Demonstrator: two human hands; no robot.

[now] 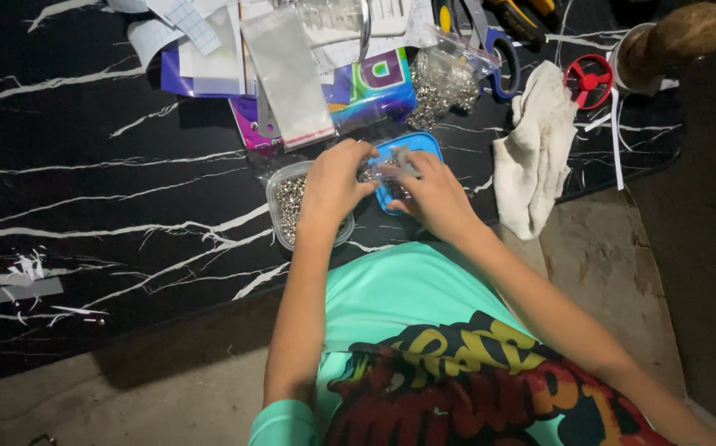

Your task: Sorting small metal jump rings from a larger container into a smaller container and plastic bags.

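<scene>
Head view: both hands meet near the middle of a black table [85, 190] veined with white. The left hand [333, 183] and the right hand [428, 192] each have their fingers curled and pinched on a small clear bag [379, 169] stretched between them, the left gripping its end at nine o'clock, the right its end at three o'clock. The bag seems to carry small metal pieces, though its contents are too blurred to tell for sure.

Under the left hand, at about seven o'clock from the bag, sits a clear tub of small silvery metal parts [288, 202]. Beneath the bag and the right hand's fingers lies a blue lid [412, 147].

At twelve o'clock from the hands is a heap of clear zip bags and coloured printed sheets [292, 74], with another bag full of metal parts [445, 78] at one o'clock and blue-handled scissors [502, 58] just beyond it. A crumpled white cloth [531, 149] lies at three o'clock, and a red wheel-shaped piece [589, 80] at two o'clock.
</scene>
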